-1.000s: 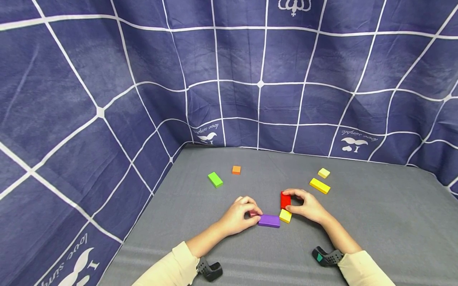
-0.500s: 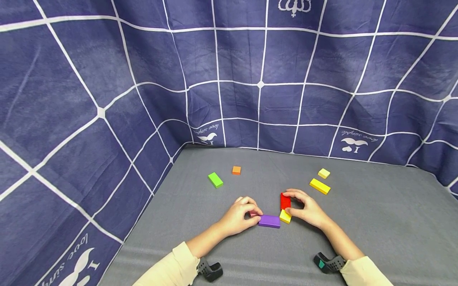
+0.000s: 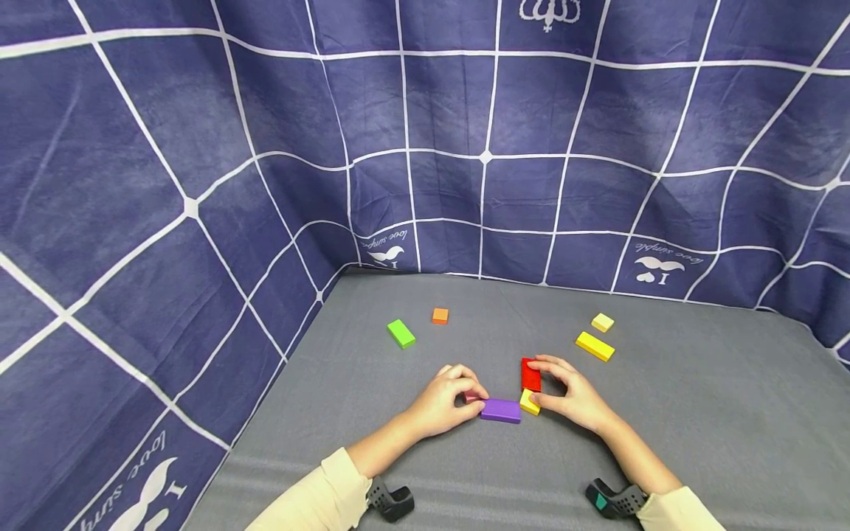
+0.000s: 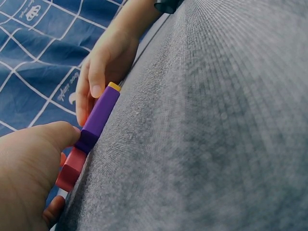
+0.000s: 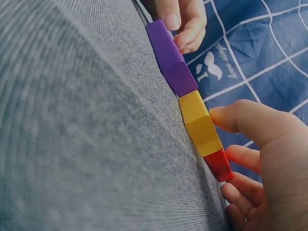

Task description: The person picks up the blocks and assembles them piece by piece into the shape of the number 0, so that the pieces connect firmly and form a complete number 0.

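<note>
My left hand [image 3: 441, 402] has thumb and index finger at the left end of a flat purple block [image 3: 501, 411], pinching it. Beneath those fingers a pink block [image 4: 72, 168] lies end to end with the purple one, mostly hidden in the head view. At the purple block's right end is a small yellow block [image 5: 199, 122], tilted slightly against it. A red block [image 3: 530, 375] extends away from me behind the yellow one. My right hand [image 3: 567, 387] spans these two, its thumb on the yellow block and its curved fingers at the red block's far end.
Farther back on the grey cloth lie a green block [image 3: 401, 333] and an orange block [image 3: 440, 316] at left. A long yellow block [image 3: 595, 346] and a pale yellow block [image 3: 602, 322] lie at right. A blue checked curtain [image 3: 438, 184] encloses the back and left side.
My right thumb has moved from the red block's near end onto the small yellow block, which has turned a little. The red block has shifted slightly toward me. The left hand has stayed in place.
</note>
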The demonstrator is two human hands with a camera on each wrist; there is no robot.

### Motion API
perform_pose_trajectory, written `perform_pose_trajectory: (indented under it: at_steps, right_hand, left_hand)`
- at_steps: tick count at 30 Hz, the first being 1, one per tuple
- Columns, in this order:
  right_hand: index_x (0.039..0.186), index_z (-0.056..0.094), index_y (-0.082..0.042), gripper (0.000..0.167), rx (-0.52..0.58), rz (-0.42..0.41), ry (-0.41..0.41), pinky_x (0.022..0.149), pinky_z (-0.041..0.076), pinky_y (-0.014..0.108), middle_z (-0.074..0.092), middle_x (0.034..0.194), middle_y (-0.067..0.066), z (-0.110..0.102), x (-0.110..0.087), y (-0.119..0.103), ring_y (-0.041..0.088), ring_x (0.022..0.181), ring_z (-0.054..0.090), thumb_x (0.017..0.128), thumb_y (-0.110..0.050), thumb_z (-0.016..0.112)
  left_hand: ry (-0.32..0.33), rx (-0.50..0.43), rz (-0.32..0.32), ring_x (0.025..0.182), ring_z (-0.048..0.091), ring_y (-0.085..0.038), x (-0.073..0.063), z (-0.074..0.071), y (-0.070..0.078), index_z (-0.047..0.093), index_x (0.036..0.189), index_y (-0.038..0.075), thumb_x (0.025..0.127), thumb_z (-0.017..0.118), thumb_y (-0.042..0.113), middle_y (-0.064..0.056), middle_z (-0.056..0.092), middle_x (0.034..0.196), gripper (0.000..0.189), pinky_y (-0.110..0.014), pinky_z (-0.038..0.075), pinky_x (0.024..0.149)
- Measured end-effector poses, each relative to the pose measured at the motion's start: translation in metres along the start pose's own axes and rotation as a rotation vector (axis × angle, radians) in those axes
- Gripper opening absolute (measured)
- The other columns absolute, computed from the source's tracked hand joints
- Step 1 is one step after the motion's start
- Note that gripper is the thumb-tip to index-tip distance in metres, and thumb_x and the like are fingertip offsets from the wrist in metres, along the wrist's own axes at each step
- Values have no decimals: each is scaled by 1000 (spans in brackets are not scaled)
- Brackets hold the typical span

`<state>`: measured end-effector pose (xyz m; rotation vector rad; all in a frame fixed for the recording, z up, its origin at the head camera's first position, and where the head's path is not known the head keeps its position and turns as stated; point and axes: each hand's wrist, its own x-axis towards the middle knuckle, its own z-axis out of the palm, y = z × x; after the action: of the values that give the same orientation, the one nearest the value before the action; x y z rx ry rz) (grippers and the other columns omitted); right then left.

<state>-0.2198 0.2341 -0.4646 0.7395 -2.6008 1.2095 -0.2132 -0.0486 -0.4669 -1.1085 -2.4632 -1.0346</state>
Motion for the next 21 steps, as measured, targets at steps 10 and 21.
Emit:
perform_pose_trajectory:
  at_steps: [10,21]
  right_hand:
    - [121,65,-4,48,14,-24,11,95,32,13,56,128,16,2,1,-2,33,115,52,75,-6,81]
    - [117,64,6,43,20,-12,-1,93,35,13,56,124,26,-9,0,-45,44,111,52,76,2,77]
  left_hand:
    - [-30,43,-21,92,51,-12,2,-3,5,75,93,17,84,76,17,5,60,96,10,-25,39,83]
    - [-74,-22,-14,89,54,-10,9,-15,2,75,94,13,84,74,14,4,65,93,10,-22,40,81]
